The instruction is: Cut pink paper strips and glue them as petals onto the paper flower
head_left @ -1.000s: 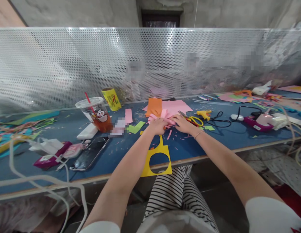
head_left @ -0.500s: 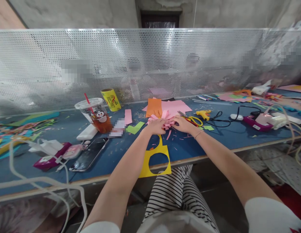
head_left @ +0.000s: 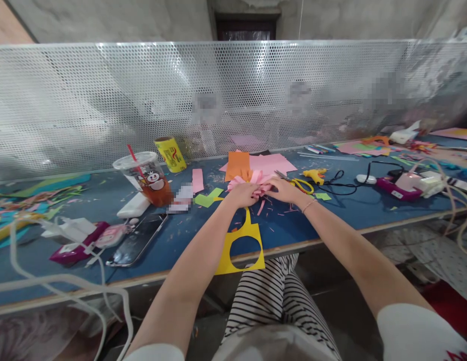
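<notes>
Evidently, from the head camera, the pink paper flower (head_left: 257, 177) lies on the blue table (head_left: 180, 235) between both hands, straight ahead of the person. The left hand (head_left: 244, 194) overlaps its near left side; the right hand (head_left: 281, 190) touches its right edge, so neither is clearly nearer. Fingers bend inward over the strips, though whether they pinch one cannot be told. Roughly round, its strips splay outward, some toward the orange paper (head_left: 237, 165), with no clear long axis.

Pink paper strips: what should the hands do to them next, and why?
Perhaps the right hand should gently spread the pink paper strips while the left hand steadies them, because they bunch together and both hands are at them.
</notes>
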A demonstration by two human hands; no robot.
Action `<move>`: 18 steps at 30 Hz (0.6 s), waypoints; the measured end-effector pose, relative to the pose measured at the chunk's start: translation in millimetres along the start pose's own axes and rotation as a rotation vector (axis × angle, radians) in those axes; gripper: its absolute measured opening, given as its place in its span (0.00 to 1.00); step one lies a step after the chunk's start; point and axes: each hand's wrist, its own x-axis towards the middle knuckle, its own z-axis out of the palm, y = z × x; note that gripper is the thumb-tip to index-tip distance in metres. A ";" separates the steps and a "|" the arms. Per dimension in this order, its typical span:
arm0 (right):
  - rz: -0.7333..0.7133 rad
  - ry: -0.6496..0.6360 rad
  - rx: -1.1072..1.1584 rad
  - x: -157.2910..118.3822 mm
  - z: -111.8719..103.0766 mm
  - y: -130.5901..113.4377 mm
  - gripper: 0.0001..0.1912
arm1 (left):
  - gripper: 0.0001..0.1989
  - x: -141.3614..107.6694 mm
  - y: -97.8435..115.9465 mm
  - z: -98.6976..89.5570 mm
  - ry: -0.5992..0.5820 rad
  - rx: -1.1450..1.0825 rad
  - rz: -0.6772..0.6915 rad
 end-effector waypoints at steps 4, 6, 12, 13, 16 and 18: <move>0.145 0.102 -0.115 -1.6 -8.0 8.4 0.17 | 0.19 0.2 3.8 -6.1 0.064 0.054 -0.034; 0.229 0.160 -0.184 -3.2 -11.0 16.0 0.17 | 0.19 1.4 6.0 -9.4 0.094 0.072 -0.044; 0.387 0.152 -0.301 -8.7 -12.3 37.7 0.12 | 0.17 5.2 9.9 -12.8 0.149 0.047 -0.076; 0.388 0.149 -0.296 -9.0 -11.2 39.3 0.13 | 0.18 5.4 10.4 -12.5 0.157 0.027 -0.076; 0.312 0.148 -0.240 -8.2 -6.2 39.4 0.20 | 0.19 5.8 11.9 -11.1 0.175 0.003 -0.071; 0.234 0.139 -0.206 -6.9 -2.4 36.1 0.25 | 0.19 6.2 12.7 -10.5 0.177 0.004 -0.065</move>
